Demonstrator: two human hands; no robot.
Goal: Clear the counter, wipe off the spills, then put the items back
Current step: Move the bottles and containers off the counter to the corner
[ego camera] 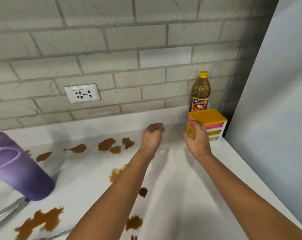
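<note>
A small drawer organiser (209,124), yellow top over pink, yellow and white drawers, stands upright at the far right corner of the white worktop (181,196), long axis vertical, drawer fronts turned toward the right hand (197,142). That hand's fingers are curled against the unit's near-left corner; whether it is actually gripped or only touched can't be told, since the fingertips are partly hidden behind the hand. What the drawers contain is not visible. Just behind the organiser, against the brick wall, a vinegar bottle (200,91) w/ yellow cap is set upright, brownish liquid seen approx. up to the neck; its base is hidden by the organiser. The left hand (152,137) is held above the worktop, left of the organiser & apart from it, fingers loosely curled, nothing in it. Brown spills (110,144) are spread left of and nearer than the left hand. Far left, a purple bottle (18,168) appears tilted, blurred, cut off by the frame edge. Metal pieces at bottom left are too blurred to identify.
</note>
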